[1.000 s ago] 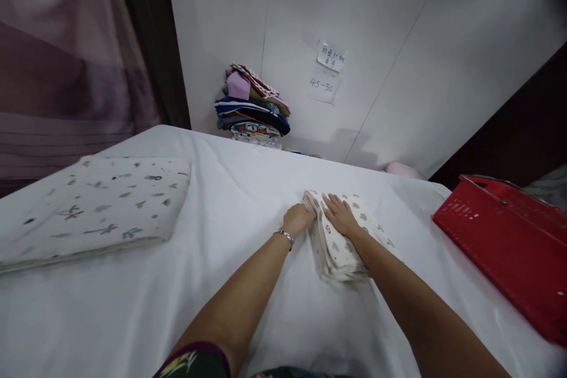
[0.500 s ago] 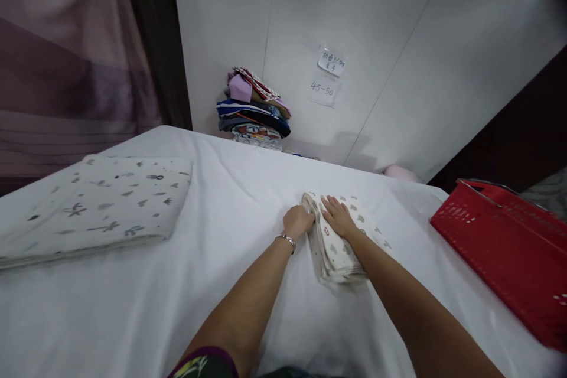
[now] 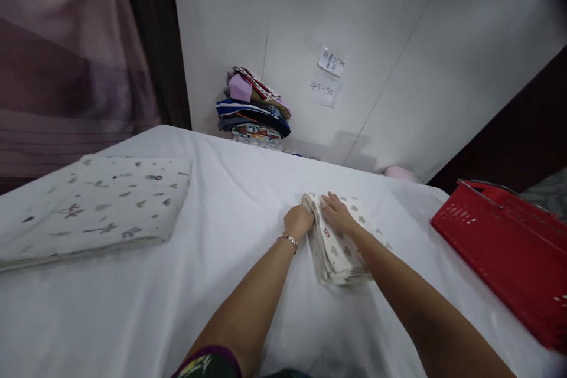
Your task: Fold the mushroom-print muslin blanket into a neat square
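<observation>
A thick folded white cloth [image 3: 333, 251] with grey shapes and a small red mark lies in front of me. My left hand [image 3: 298, 221] is closed on its left folded edge near the far corner, the fingertips hidden in the fold. Flat on top of the cloth rests my right hand [image 3: 337, 214], its fingers stretched out and pointing away from me. A bracelet circles my left wrist.
Another folded cloth [image 3: 128, 201] with plant prints lies at the left on the white-covered table [image 3: 221, 283]. A red basket [image 3: 505, 260] stands at the right. Beyond the far edge, a pile of folded clothes [image 3: 254, 109] sits against the wall, beside paper notes [image 3: 325, 85].
My right hand has shifted very slightly on the cloth. My left hand keeps its hold on the folded edge, and the cloth has barely moved.
</observation>
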Motion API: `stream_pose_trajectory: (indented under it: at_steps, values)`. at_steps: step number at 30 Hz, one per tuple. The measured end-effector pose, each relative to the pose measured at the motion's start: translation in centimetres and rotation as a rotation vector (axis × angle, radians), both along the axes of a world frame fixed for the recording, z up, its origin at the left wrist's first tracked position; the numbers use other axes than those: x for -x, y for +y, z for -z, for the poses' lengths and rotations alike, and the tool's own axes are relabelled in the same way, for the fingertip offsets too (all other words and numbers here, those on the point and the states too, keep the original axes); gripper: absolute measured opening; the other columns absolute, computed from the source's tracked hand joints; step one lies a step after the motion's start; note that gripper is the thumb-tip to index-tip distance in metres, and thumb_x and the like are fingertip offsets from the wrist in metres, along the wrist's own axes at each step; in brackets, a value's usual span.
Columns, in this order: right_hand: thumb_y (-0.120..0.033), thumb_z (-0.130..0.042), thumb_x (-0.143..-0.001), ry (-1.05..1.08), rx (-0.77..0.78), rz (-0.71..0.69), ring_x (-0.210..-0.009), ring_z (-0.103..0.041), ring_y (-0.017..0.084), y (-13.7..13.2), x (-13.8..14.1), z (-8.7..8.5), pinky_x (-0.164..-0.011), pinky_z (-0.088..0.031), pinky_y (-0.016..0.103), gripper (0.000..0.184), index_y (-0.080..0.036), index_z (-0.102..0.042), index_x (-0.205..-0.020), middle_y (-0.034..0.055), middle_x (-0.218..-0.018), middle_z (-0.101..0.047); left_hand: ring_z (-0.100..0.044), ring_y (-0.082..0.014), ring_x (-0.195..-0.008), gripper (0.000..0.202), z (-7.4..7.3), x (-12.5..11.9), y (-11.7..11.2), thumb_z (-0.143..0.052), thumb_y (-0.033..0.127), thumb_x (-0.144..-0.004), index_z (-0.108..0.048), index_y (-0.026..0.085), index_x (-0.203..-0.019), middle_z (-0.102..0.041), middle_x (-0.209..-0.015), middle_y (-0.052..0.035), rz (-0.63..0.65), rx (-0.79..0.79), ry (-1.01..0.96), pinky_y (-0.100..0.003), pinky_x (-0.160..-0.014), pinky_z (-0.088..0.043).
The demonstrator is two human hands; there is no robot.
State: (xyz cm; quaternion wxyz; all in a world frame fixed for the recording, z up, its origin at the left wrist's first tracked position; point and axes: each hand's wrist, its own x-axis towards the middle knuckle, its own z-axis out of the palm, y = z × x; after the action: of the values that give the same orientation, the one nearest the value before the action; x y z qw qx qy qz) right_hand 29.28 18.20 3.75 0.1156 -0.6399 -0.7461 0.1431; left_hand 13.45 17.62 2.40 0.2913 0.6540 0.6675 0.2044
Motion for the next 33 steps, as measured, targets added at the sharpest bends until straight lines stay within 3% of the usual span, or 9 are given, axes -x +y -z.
stream_pose_trajectory:
  at_steps: [4, 9, 17, 23, 28, 33]
  values:
    - [-0.045, -0.027, -0.094, 0.067, -0.019, -0.088, -0.139, -0.016, 0.020, -0.7, 1.0, 0.7, -0.112, -0.013, 0.048, 0.050, -0.028, -0.038, -0.139, 0.0013, -0.149, -0.026, -0.064, -0.0258, -0.093, 0.032, 0.1, 0.5, 0.1, -0.050, 0.037, -0.078, -0.068, 0.015, -0.093, -0.068, -0.100, -0.0157, 0.007, 0.001, -0.029, -0.029, -0.070, -0.045]
    - [-0.046, -0.025, -0.094, 0.064, -0.018, -0.093, -0.139, -0.015, 0.019, -1.1, 1.2, 1.6, -0.112, -0.010, 0.048, 0.050, -0.029, -0.035, -0.140, 0.0003, -0.150, -0.024, -0.063, -0.0259, -0.094, 0.029, 0.2, 0.8, 0.2, -0.051, 0.035, -0.078, -0.068, 0.016, -0.092, -0.069, -0.096, -0.0155, 0.010, 0.000, -0.054, -0.028, -0.071, -0.044]
    - [-0.048, -0.019, -0.095, 0.117, 0.051, -0.082, -0.139, -0.017, 0.018, -0.9, 1.4, 0.2, -0.113, -0.012, 0.046, 0.052, -0.027, -0.038, -0.139, 0.0010, -0.149, -0.026, -0.064, -0.0273, -0.091, 0.035, 0.0, 0.4, 0.6, -0.049, 0.041, -0.079, -0.068, 0.014, -0.091, -0.068, -0.098, -0.0172, -0.041, 0.022, -0.103, -0.029, -0.068, -0.044]
    - [-0.041, -0.022, -0.095, -0.044, -0.063, -0.098, -0.139, -0.017, 0.022, -0.6, 1.1, 1.1, -0.110, -0.015, 0.049, 0.048, -0.028, -0.040, -0.138, 0.0017, -0.149, -0.028, -0.064, -0.0249, -0.088, 0.031, 0.0, 1.1, 0.4, -0.048, 0.038, -0.080, -0.068, 0.014, -0.086, -0.069, -0.092, -0.0154, -0.046, 0.027, -0.178, -0.028, -0.066, -0.042]
    - [-0.038, -0.022, -0.096, -0.094, -0.071, -0.114, -0.138, -0.018, 0.023, -0.7, 1.3, 1.7, -0.109, -0.016, 0.051, 0.047, -0.027, -0.038, -0.139, 0.0032, -0.149, -0.026, -0.064, -0.0200, -0.080, 0.027, 0.3, 1.8, 0.8, -0.049, 0.033, -0.080, -0.068, 0.014, -0.079, -0.070, -0.084, -0.0120, -0.004, 0.068, -0.260, -0.024, -0.064, -0.041]
    - [-0.032, -0.027, -0.095, -0.136, -0.100, -0.129, -0.138, -0.019, 0.026, -0.8, 1.4, 1.7, -0.108, -0.018, 0.052, 0.046, -0.026, -0.037, -0.139, 0.0049, -0.149, -0.027, -0.064, -0.0186, -0.076, 0.038, 0.5, 2.1, 1.3, -0.045, 0.042, -0.083, -0.068, 0.012, -0.077, -0.071, -0.082, -0.0109, 0.011, 0.104, -0.342, -0.023, -0.061, -0.041]
